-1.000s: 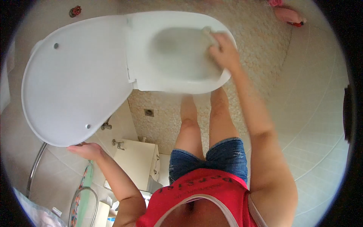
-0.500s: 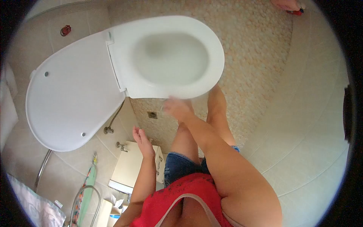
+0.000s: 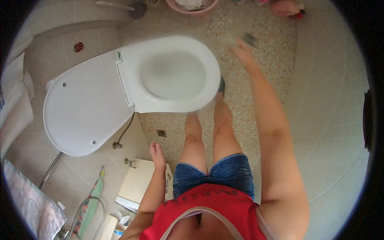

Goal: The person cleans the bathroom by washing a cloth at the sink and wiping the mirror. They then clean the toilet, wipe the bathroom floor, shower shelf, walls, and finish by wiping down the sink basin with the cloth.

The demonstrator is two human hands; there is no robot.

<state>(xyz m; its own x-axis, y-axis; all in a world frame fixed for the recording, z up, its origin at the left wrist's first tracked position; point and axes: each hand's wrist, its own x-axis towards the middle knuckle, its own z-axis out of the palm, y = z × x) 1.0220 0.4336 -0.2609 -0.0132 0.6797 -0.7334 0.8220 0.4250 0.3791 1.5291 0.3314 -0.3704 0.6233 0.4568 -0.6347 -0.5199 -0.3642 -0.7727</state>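
The white toilet bowl and seat [image 3: 211,72] stand at centre, with the raised lid [image 3: 84,108] tilted back to the left. Past the bowl's right side, over the pebbled floor, is my right hand [image 3: 243,52], smeared by motion. A blurred dark grey thing [image 3: 250,39] shows just beyond its fingertips; whether the hand holds it is unclear. Below the lid's hinge, my left hand [image 3: 157,154] is raised with its fingers extended, close to the cream cabinet [image 3: 138,180] and touching nothing visible.
A pink basin [image 3: 192,11] and a brush with a dark head [image 3: 137,10] are at the top. Pink items [image 3: 284,8] lie top right. A floor drain [image 3: 161,133], hose [image 3: 100,200], wall taps and hanging towels [image 3: 34,200] are also in view.
My right hand wiped inside the bowl's rim, then crossed to its near side, and now is out to the right. My left hand has left the lid's edge.
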